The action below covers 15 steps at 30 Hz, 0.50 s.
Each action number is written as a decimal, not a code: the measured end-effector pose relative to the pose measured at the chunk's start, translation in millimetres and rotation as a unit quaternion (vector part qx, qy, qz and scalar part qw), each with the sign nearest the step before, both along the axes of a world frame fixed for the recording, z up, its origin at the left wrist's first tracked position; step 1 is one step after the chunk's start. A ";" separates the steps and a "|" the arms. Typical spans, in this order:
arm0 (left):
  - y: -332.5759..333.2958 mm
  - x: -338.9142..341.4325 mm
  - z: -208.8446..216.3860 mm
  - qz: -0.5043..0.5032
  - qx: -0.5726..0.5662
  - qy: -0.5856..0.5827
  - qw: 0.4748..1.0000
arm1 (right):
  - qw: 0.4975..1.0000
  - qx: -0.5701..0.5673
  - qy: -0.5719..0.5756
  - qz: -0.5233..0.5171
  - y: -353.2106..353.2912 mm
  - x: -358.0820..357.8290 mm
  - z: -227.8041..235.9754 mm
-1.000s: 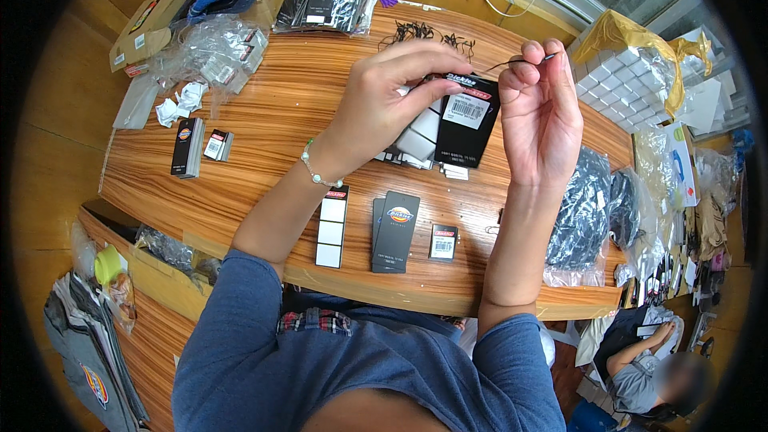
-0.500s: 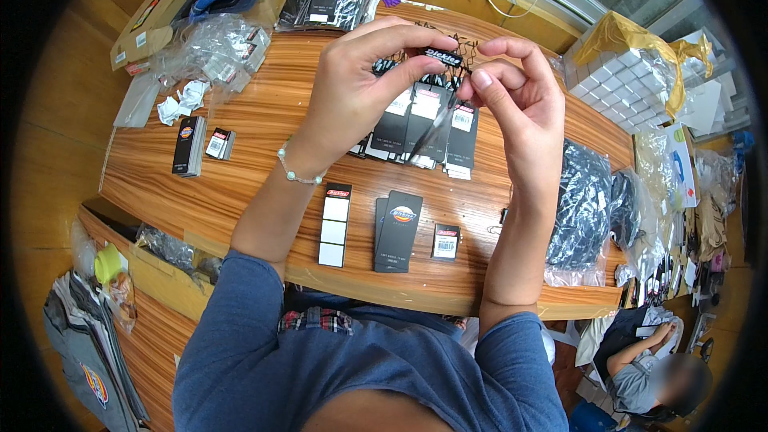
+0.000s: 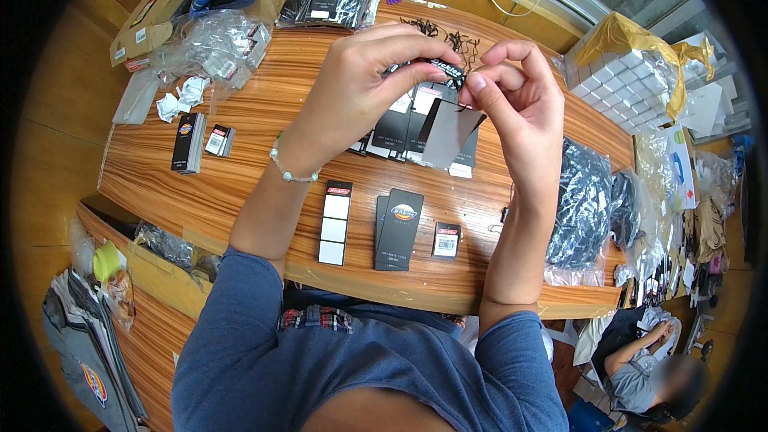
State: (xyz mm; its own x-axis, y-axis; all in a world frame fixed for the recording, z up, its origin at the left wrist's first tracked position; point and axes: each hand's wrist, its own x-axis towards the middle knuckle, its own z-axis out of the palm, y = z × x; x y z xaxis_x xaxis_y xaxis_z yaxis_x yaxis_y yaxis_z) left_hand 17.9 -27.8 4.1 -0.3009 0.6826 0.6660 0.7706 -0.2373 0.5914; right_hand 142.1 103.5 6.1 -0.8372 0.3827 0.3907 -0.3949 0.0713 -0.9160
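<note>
Above the far part of the table, my left hand [image 3: 380, 64] pinches a small black string seal [image 3: 446, 70] with white lettering between thumb and fingers. Facing it, my right hand [image 3: 516, 96] is closed in a pinch at the seal's right end; what lies between those fingertips, probably cord, is too small to tell. Grey-black hang tags [image 3: 448, 136] dangle below the seal on a cord. Beneath them several finished-looking black tags [image 3: 392, 132] with white barcode stickers lie in a row. Loose black cords [image 3: 456, 42] lie beyond my hands.
Nearer me lie a long sticker tag [image 3: 334, 224], two dark tags [image 3: 398, 230] and a small barcode tag [image 3: 446, 241]. Tag stacks [image 3: 188, 144] stand at left. Plastic-wrapped dark goods [image 3: 576, 208] and white boxes [image 3: 616, 72] are at right. Another person [image 3: 648, 376] sits at lower right.
The dangling tags have turned from nearly edge-on to showing a broad grey face. The seal has tilted slightly, its right end lower; both hands stay nearly in place.
</note>
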 end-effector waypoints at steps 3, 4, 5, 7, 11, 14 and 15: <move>-2.7 0.8 0.1 0.002 -0.013 0.002 1.000 | 1.000 0.007 -0.016 0.013 -0.5 0.2 0.0; -3.2 1.1 0.4 -0.003 -0.014 -0.005 1.000 | 1.000 0.010 -0.021 0.019 0.4 1.3 1.4; -3.5 1.4 0.5 -0.007 -0.015 -0.013 1.000 | 0.999 0.013 -0.026 0.026 1.4 2.2 2.1; -3.6 2.4 0.6 -0.032 -0.017 -0.052 0.998 | 0.998 0.011 -0.019 0.052 4.5 3.0 2.2; -4.1 5.9 1.4 -0.062 -0.015 -0.096 0.993 | 0.996 -0.025 0.003 0.091 3.9 -0.2 -1.2; -4.8 8.0 2.7 -0.079 -0.007 -0.127 0.989 | 0.992 -0.034 0.024 0.117 6.7 -2.7 -5.4; -4.7 7.7 2.4 -0.085 -0.005 -0.134 0.987 | 0.991 -0.039 0.026 0.122 6.9 -3.1 -6.3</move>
State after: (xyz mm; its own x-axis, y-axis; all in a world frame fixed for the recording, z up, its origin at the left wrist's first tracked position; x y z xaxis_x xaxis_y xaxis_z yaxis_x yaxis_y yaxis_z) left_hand 25.6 -32.6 6.5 -0.3461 0.7445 0.5709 0.5356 -0.3428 0.7718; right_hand 139.0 110.4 -0.3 -0.8877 0.2017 0.4140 -0.4393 -0.1017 -0.8925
